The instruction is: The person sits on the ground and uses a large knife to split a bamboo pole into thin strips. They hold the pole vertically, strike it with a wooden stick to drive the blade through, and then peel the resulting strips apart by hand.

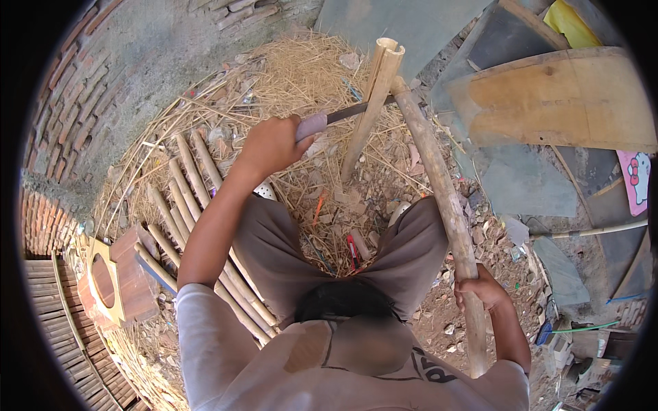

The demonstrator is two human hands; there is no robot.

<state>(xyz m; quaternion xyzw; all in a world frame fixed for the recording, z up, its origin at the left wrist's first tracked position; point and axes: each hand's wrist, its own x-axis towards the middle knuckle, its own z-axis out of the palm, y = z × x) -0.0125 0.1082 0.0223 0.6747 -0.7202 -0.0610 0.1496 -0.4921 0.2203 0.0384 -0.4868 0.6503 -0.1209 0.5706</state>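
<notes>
My left hand (274, 145) is closed around the pale wrapped handle (312, 127) of a long knife. Its dark blade (346, 111) crosses an upright bamboo piece (363, 127), whose top end is split open. Whether the blade sits in the split or only lies against the bamboo, I cannot tell. In my right hand (484, 288) is a long wooden stick (439, 178), gripped near its lower end. The stick slants up and away from me, and its far end meets or overlaps the blade's tip beside the bamboo.
Several bamboo poles (240, 308) lie at my left. Straw (295, 75) and rubble cover the ground. A red and black tool (354, 252) lies between my legs. A curved wooden board (555, 96) and grey sheets (528, 188) lie at right; a brick wall (75, 103) stands at left.
</notes>
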